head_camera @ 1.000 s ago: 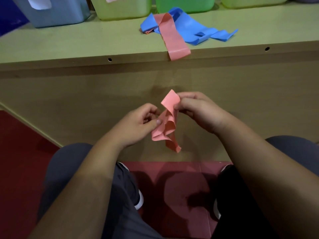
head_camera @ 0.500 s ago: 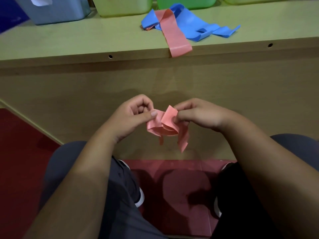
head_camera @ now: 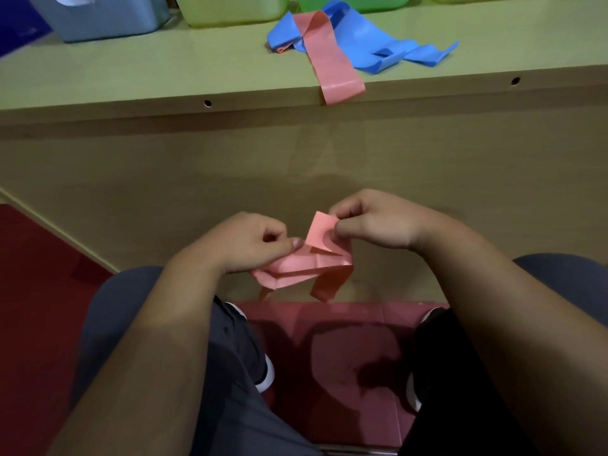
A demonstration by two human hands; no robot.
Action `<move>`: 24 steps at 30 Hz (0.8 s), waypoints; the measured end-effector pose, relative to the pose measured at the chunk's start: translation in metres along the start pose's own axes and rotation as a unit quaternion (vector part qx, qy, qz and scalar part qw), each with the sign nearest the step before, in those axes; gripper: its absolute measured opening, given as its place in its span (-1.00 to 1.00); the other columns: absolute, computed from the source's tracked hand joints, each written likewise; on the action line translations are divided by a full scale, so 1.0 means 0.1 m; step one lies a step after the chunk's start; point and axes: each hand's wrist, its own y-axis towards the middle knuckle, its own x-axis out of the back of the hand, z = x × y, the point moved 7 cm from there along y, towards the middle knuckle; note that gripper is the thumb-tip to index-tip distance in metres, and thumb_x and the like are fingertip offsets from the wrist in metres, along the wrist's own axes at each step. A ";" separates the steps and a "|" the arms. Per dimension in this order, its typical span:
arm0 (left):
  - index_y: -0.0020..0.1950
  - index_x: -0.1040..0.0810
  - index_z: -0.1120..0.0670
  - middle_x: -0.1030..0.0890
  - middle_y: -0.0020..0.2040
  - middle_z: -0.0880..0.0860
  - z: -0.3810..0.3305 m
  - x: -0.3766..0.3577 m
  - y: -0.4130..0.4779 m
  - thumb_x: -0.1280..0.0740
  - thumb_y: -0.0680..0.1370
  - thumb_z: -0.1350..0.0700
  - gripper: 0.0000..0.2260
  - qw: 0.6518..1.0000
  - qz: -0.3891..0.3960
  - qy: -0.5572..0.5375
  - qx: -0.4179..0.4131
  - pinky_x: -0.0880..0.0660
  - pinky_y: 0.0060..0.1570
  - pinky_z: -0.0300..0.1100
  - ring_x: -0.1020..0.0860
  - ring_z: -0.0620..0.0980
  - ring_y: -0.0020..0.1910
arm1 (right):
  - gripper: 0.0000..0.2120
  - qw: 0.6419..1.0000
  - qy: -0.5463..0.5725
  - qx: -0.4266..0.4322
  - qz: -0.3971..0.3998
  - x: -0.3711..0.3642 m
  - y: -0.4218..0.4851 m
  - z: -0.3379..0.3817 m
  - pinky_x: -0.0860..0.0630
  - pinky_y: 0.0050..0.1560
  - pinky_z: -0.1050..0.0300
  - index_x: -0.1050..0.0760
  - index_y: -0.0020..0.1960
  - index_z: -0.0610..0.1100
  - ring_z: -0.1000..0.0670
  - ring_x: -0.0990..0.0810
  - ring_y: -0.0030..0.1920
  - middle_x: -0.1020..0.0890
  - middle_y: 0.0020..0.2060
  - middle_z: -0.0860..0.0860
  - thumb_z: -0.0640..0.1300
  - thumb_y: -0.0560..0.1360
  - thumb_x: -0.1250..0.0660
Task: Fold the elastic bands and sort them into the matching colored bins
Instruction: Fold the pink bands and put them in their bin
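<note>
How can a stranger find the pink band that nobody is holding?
Look at the green tabletop in front of the bins. A crumpled blue band lies there, and the pink band crosses over it. Alone among the bands, it lies flat and straight, with its end hanging over the table's front edge.

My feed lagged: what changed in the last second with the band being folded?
The held pink band, which hung down bunched, now lies folded crosswise between the hands, one tail dangling. The left hand and right hand still pinch it, roughly where they were. The spare pink band and blue band on the shelf lie unmoved.
</note>
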 end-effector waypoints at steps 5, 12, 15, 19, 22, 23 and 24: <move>-0.26 -0.65 0.07 -0.62 -0.37 0.10 0.09 -0.01 -0.01 -0.24 0.52 -0.53 -0.33 0.997 0.042 -0.015 0.068 -0.45 -0.25 -0.11 -0.56 0.02 -0.37 | -0.86 0.989 0.135 0.029 -0.051 0.10 0.02 0.03 -0.46 0.14 0.02 -0.69 -0.16 -0.20 -0.01 -0.61 -0.11 -0.69 -0.21 -0.14 -0.17 0.45 -0.37; -0.31 -0.63 0.17 -0.61 -0.17 0.06 -0.01 0.06 -0.03 -0.34 0.57 -0.39 -0.37 0.978 0.028 -0.205 -0.001 -0.49 0.09 -0.02 -0.61 0.03 -0.17 | -0.65 0.966 0.236 0.077 -0.069 0.10 0.04 0.06 -0.43 -0.03 0.11 -0.53 0.01 -0.56 -0.08 -0.51 -0.17 -0.56 -0.19 -0.19 -0.24 0.42 -0.34; -0.16 -0.74 0.19 -0.75 -0.03 0.10 -0.08 0.14 -0.08 -0.37 0.59 -0.16 -0.56 0.949 -0.002 -0.314 -0.025 -0.50 0.21 -0.09 -0.69 -0.03 0.02 | -0.69 0.963 0.239 0.081 -0.095 0.18 0.04 0.05 -0.42 0.10 -0.02 -0.58 -0.02 -0.49 -0.11 -0.53 -0.11 -0.60 -0.19 -0.20 -0.23 0.43 -0.34; -0.27 -0.72 0.16 -0.69 -0.28 0.06 -0.13 0.17 -0.07 -0.51 0.55 -0.06 -0.68 0.881 -0.018 -0.469 -0.055 -0.55 -0.13 -0.24 -0.64 -0.08 -0.26 | -0.73 0.958 0.261 0.076 -0.094 0.21 0.00 0.05 -0.44 -0.12 0.04 -0.62 -0.03 -0.44 -0.09 -0.54 -0.23 -0.62 -0.25 -0.18 -0.23 0.43 -0.33; -0.22 -0.61 0.34 -0.57 -0.41 0.19 -0.12 0.16 -0.06 -0.45 0.59 0.00 -0.60 0.879 -0.017 -0.473 -0.052 -0.50 -0.38 -0.23 -0.54 0.04 -0.48 | -0.80 0.946 0.307 0.061 -0.079 0.18 -0.02 0.04 -0.42 -0.33 0.16 -0.64 -0.05 -0.33 -0.04 -0.54 -0.38 -0.62 -0.34 -0.11 -0.24 0.43 -0.32; -0.20 -0.58 0.38 -0.55 -0.45 0.21 -0.12 0.15 -0.06 -0.42 0.64 0.02 -0.58 0.890 -0.007 -0.454 -0.055 -0.46 -0.44 -0.24 -0.50 0.05 -0.54 | -0.80 0.946 0.310 0.057 -0.076 0.17 -0.03 0.04 -0.43 -0.35 0.18 -0.64 -0.04 -0.33 -0.04 -0.54 -0.39 -0.62 -0.35 -0.11 -0.24 0.44 -0.32; -0.21 -0.56 0.38 -0.54 -0.47 0.22 -0.14 0.14 -0.07 -0.39 0.66 0.03 -0.57 0.902 0.006 -0.428 -0.056 -0.43 -0.47 -0.25 -0.47 0.05 -0.57 | -0.80 0.948 0.305 0.051 -0.074 0.17 -0.04 0.04 -0.45 -0.35 0.18 -0.63 -0.04 -0.35 -0.05 -0.54 -0.40 -0.62 -0.35 -0.12 -0.25 0.45 -0.32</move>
